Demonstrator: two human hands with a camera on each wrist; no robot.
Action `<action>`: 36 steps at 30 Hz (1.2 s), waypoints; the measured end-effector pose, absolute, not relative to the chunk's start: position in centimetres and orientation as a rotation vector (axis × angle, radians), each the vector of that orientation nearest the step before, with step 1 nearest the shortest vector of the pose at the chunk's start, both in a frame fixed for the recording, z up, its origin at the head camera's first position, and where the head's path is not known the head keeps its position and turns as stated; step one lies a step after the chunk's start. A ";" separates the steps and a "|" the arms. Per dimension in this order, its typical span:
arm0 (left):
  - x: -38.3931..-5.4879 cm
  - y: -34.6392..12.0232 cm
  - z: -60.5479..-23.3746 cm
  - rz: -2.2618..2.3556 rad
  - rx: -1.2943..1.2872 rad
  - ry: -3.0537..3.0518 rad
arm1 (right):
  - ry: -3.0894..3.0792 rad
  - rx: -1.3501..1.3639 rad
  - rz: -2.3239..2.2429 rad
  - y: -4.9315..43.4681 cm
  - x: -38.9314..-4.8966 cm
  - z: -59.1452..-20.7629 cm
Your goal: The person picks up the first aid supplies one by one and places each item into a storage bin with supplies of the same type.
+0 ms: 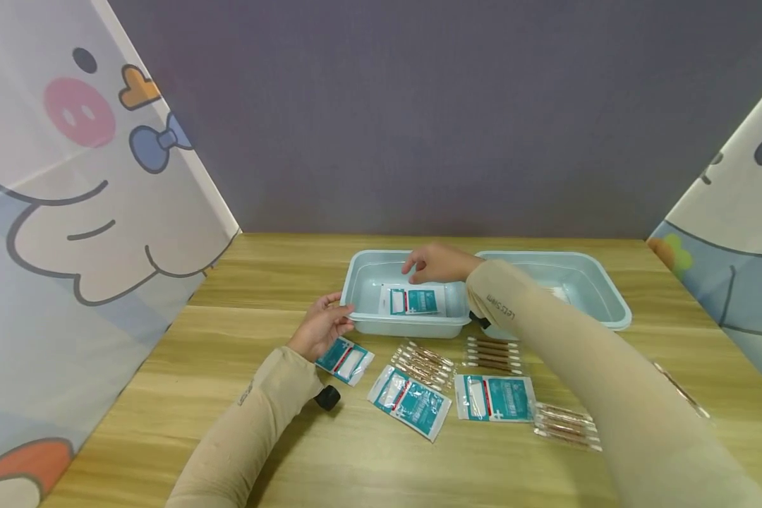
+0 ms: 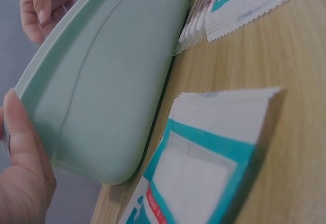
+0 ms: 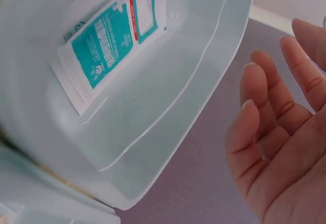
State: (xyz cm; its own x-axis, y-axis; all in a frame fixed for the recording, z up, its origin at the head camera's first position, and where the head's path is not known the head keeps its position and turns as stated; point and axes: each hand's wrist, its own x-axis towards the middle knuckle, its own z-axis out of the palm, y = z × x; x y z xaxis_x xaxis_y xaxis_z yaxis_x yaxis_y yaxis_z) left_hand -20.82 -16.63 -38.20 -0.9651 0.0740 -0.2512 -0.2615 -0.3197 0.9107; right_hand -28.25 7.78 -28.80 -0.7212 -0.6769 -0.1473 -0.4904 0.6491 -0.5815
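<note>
At the left end of a pale blue-green plastic tray (image 1: 406, 329), my left hand (image 1: 322, 326) grips the rim between thumb and fingers. Inside that tray lie white and teal packets (image 1: 413, 301), flat on the bottom and overlapping. Over the tray's back right part hovers my right hand (image 1: 441, 262), its fingers loosely bent with nothing between them. The right wrist view shows this hand (image 3: 285, 132) beyond the tray's edge, apart from the packets. One teal packet (image 2: 198, 168) rests on the table just below my left hand.
A second tray (image 1: 600, 296) stands on the right, partly behind my right forearm, with something white inside. In front lie two teal packets (image 1: 409, 402) (image 1: 495, 397), clear bags of brown-stemmed cotton swabs (image 1: 424, 365) (image 1: 493, 355) (image 1: 566, 426), and a thin swab pack (image 1: 681, 389) farther right.
</note>
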 end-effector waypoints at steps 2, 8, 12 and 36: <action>-20.6 -16.6 -38.3 2.374 -0.248 1.693 | 2.481 -0.911 -0.728 8.1 -27.7 -28.9; -20.4 -16.8 -38.5 2.385 -0.232 1.706 | 2.435 -0.910 -0.742 8.7 -26.7 -28.8; -20.6 -16.8 -38.4 2.388 -0.217 1.703 | 2.456 -0.931 -0.731 8.8 -25.9 -28.1; -20.8 -16.6 -38.4 2.401 -0.220 1.697 | 2.337 -1.121 -0.766 10.2 -20.2 -29.2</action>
